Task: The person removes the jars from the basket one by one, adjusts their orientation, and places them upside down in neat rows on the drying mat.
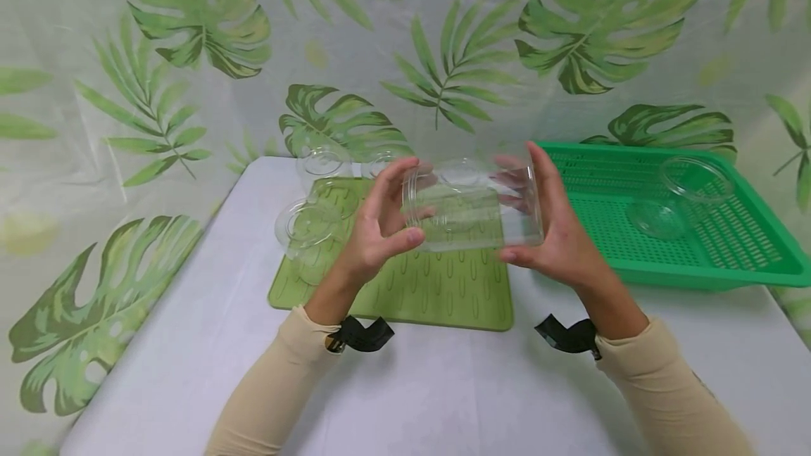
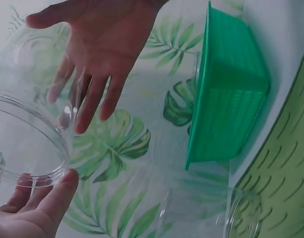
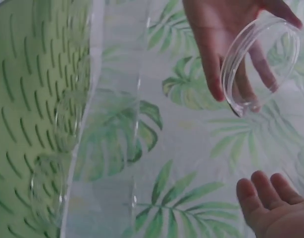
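Note:
A clear jar [image 1: 472, 220] is held on its side above the mat, its ringed mouth toward the left. My left hand [image 1: 380, 220] grips the mouth end, thumb in front and fingers behind. At the base end, my right hand [image 1: 557, 231] holds the jar, thumb low and fingers spread over the far side. In the left wrist view, the jar's round rim [image 2: 30, 144] lies against the left fingertips. The right wrist view shows the left hand [image 3: 226, 44] behind the same rim [image 3: 233, 69].
A green drying mat [image 1: 412, 294] lies under the hands. Several clear jars stand around its left and far edges, one nearer the left wrist [image 1: 307, 224]. At right, a green basket [image 1: 671, 276] contains another clear jar [image 1: 697, 178]. A leaf-patterned curtain [image 1: 443, 55] hangs behind.

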Available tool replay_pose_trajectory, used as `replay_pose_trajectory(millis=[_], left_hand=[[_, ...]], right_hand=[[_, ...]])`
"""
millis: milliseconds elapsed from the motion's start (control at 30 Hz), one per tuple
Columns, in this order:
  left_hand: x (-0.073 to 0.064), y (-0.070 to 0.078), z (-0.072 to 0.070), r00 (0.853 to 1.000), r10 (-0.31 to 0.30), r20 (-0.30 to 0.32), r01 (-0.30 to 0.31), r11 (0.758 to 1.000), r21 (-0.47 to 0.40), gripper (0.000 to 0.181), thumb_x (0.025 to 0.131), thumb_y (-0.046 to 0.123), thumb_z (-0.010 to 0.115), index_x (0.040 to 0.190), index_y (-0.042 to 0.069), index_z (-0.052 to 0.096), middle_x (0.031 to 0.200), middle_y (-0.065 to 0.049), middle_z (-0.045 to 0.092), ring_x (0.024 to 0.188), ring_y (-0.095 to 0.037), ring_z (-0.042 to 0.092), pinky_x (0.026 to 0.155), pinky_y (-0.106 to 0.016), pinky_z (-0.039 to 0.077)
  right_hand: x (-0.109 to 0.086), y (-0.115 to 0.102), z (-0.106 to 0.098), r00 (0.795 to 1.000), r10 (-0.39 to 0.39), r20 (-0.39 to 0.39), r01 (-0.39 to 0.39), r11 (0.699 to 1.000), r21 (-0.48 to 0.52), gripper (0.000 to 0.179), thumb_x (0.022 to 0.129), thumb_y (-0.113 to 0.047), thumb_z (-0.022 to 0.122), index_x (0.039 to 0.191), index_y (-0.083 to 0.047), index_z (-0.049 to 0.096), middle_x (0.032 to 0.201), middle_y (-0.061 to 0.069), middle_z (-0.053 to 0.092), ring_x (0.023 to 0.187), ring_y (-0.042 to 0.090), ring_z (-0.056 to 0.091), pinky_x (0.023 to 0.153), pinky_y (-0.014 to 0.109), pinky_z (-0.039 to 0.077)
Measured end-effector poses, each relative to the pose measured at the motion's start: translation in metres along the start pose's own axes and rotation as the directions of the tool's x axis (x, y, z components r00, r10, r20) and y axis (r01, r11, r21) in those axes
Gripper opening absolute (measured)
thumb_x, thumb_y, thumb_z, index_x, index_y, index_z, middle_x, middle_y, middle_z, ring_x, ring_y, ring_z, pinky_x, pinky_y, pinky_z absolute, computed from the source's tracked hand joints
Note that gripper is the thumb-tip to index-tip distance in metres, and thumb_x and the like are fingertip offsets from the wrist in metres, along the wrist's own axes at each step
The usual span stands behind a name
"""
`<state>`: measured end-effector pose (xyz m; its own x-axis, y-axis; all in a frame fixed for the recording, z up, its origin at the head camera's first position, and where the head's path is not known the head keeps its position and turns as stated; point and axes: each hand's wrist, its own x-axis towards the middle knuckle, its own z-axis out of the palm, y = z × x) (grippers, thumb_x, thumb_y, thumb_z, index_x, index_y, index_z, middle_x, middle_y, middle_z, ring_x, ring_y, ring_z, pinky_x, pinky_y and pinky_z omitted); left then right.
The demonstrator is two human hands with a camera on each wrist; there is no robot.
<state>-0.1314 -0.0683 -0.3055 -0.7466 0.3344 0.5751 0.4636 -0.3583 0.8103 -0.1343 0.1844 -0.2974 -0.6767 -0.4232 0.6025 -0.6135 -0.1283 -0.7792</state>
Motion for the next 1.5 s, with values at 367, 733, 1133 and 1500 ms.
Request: replay_pose_trajectory(millis=[367,733,1133,1500], left_hand=[[0.001,-0.004,0.016,1.0,0.019,0.003,-0.018,0.976,-0.216,0.074,0.086,0.045,0.073,0.146,0.025,0.035,0.147,-0.004,0.041,0.139,-0.029,0.041,0.112,-0.067,0.035],[-0.003,-0.011,0.015,1.0,-0.001,0.018,0.006,0.958,-0.286,0.077,0.087,0.044,0.071,0.148,0.021,0.03,0.147,-0.008,0.039,0.137,-0.027,0.043,0.109,-0.048,0.047],[-0.014,0.002,0.008,0.998,-0.069,0.015,0.066,0.985,0.161,0.089,0.091,0.047,0.067,0.15,-0.006,0.026,0.152,-0.029,0.031,0.144,-0.036,0.035,0.111,-0.06,0.041],[-0.031,0.046,-0.01,0.994,0.026,0.107,-0.092,0.726,0.682,0.071,0.083,0.002,0.073,0.146,0.001,0.04,0.151,-0.015,0.041,0.14,-0.029,0.042,0.108,-0.039,0.049]], right_hand=[[0.009,0.018,0.026,0.982,-0.19,-0.006,0.171,0.867,0.468,0.106,0.082,-0.036,0.079,0.16,-0.017,0.01,0.159,0.016,0.034,0.146,0.034,0.037,0.12,0.04,0.035],[0.02,0.001,0.036,0.975,-0.203,-0.092,0.221,0.812,0.54,0.087,0.082,-0.024,0.082,0.152,-0.011,0.032,0.151,0.015,0.046,0.142,0.032,0.044,0.117,0.039,0.038],[0.014,-0.008,0.023,0.983,-0.118,-0.14,0.164,0.905,0.392,0.094,0.075,-0.026,0.088,0.149,-0.007,0.032,0.143,0.009,0.055,0.135,0.024,0.052,0.108,0.031,0.046],[0.01,-0.014,0.006,0.995,-0.077,-0.06,0.088,0.975,0.204,0.104,0.074,-0.023,0.089,0.153,-0.007,0.023,0.144,0.006,0.053,0.136,0.02,0.05,0.111,0.029,0.045]])
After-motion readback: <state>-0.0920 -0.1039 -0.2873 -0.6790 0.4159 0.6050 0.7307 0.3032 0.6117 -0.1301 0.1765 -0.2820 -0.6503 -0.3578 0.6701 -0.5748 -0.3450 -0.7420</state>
